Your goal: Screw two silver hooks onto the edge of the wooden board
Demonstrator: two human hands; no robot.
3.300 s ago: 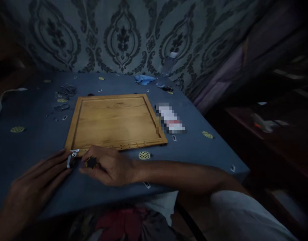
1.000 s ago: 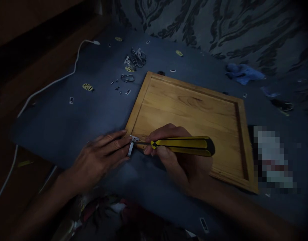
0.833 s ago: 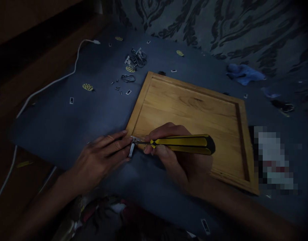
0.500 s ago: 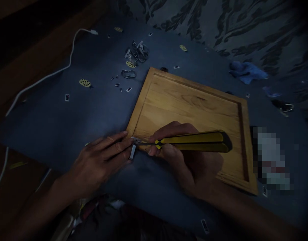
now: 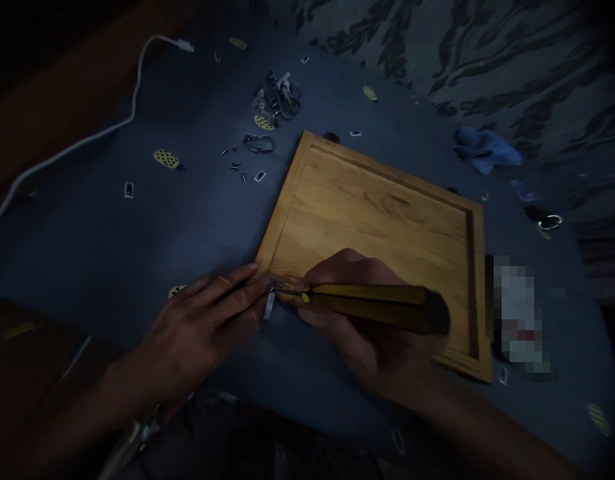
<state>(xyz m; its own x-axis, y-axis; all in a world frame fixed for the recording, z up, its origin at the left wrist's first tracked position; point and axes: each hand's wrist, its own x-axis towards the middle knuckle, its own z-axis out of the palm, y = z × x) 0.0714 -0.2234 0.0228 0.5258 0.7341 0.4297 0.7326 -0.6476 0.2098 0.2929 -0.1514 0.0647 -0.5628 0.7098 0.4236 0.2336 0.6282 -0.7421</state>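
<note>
A wooden panel [image 5: 382,213] with a raised frame lies on a blue patterned cloth. At its near left corner sits a small metal bracket [image 5: 270,298]. My left hand [image 5: 197,327] pinches that bracket with its fingertips and holds it against the corner. My right hand [image 5: 357,320] is closed round a yellow and black screwdriver [image 5: 372,303], which lies nearly level with its tip at the bracket. The screw itself is too small and dark to make out.
More metal brackets [image 5: 277,100] and several loose screws [image 5: 235,163] lie on the cloth at the back left. A white cable [image 5: 87,137] runs along the left edge. A blue rag [image 5: 482,150] lies at the back right; patterned wall behind.
Since 3.3 s ago my right hand has taken up the screwdriver and set its tip to the bracket. Over the last second the view drifted a little; both hands stay at the corner.
</note>
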